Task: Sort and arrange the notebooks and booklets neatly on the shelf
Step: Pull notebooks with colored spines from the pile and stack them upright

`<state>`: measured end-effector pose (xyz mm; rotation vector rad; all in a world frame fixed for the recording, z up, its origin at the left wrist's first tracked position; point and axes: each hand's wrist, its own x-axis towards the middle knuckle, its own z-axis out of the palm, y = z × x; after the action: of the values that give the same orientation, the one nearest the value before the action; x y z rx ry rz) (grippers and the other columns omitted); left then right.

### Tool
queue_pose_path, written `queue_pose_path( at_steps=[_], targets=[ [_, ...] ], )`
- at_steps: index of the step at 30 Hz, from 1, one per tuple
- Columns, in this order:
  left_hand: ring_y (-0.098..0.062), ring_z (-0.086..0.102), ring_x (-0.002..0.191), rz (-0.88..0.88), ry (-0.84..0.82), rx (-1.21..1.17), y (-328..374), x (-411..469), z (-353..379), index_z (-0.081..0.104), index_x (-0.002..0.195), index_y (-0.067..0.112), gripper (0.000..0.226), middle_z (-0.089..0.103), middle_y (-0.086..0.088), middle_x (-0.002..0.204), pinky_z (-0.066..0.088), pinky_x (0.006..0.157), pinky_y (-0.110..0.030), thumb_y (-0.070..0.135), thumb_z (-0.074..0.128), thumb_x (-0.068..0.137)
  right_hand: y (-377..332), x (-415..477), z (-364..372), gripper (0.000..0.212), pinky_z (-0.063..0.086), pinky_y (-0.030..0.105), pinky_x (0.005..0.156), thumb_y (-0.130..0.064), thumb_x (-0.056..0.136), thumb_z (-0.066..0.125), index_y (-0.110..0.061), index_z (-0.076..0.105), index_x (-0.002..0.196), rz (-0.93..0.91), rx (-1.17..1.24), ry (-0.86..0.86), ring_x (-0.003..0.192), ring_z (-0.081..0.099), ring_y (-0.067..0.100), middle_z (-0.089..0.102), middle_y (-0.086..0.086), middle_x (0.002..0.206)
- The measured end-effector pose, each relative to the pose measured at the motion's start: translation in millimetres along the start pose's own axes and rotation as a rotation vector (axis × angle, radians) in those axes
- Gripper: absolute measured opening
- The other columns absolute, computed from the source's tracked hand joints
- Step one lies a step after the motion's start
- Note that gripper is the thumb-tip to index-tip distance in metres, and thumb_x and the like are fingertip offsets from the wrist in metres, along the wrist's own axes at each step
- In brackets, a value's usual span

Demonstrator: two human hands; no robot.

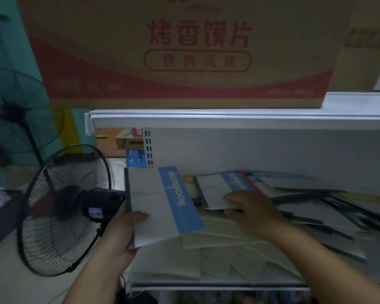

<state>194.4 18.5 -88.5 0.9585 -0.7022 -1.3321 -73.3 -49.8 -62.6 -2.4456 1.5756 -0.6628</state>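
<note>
A cardboard box (184, 51) sits atop the shelf (228, 119); beneath, loose notebooks (228, 249) lie jumbled. A blue-striped notebook (158, 205) is gripped, thumb over cover, by the left hand (119, 235); the right hand (252, 213) has its fingers (232, 197) pinching a second notebook (213, 189) on the pile.

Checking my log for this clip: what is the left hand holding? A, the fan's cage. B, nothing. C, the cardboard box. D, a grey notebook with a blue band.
D: the left hand grips the grey notebook at its lower corner, thumb on the cover.
</note>
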Motion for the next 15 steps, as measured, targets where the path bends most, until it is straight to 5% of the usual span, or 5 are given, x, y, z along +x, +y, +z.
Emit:
queue_pose_path(
  at_steps=[3, 7, 12, 15],
  targets=[
    [-0.042, 0.058, 0.109, 0.013, -0.027, 0.035, -1, -9, 2, 0.055, 0.127, 0.031, 0.072, 0.064, -0.015, 0.118, 0.052, 0.085, -0.053, -0.006, 0.058, 0.066, -5, 2, -3, 0.026, 0.040, 0.016, 0.082, -0.031, 0.094, 0.053, -0.029, 0.065, 0.116, 0.053, 0.104, 0.120, 0.111, 0.060, 0.009, 0.065, -0.010, 0.120],
    [-0.040, 0.060, 0.105, 0.025, -0.012, 0.061, -7, -14, 11, 0.058, 0.119, 0.032, 0.062, 0.067, -0.013, 0.111, 0.051, 0.084, -0.053, -0.013, 0.047, 0.078, -11, -2, -6, 0.023, 0.038, 0.019, 0.076, -0.024, 0.092, 0.055, -0.025, 0.069, 0.111, 0.055, 0.000, 0.280, 0.105, 0.062, 0.015, 0.068, -0.006, 0.115],
    [-0.038, 0.062, 0.098, 0.020, 0.012, 0.035, -18, -17, 23, 0.059, 0.117, 0.029, 0.063, 0.069, -0.011, 0.103, 0.053, 0.071, -0.045, -0.009, 0.057, 0.067, -7, -2, 0, 0.020, 0.036, 0.011, 0.067, -0.032, 0.085, 0.066, -0.026, 0.069, 0.103, 0.104, 0.075, 0.083, 0.093, 0.058, 0.004, 0.067, -0.011, 0.108],
    [-0.039, 0.061, 0.100, 0.037, 0.024, 0.017, -16, -20, 25, 0.057, 0.120, 0.027, 0.058, 0.067, -0.013, 0.108, 0.052, 0.073, -0.045, -0.013, 0.046, 0.080, -1, 2, 0, 0.025, 0.037, 0.011, 0.072, -0.034, 0.090, 0.060, -0.026, 0.067, 0.113, 0.039, 0.128, 0.049, 0.101, 0.057, 0.004, 0.063, -0.011, 0.118]
  ],
)
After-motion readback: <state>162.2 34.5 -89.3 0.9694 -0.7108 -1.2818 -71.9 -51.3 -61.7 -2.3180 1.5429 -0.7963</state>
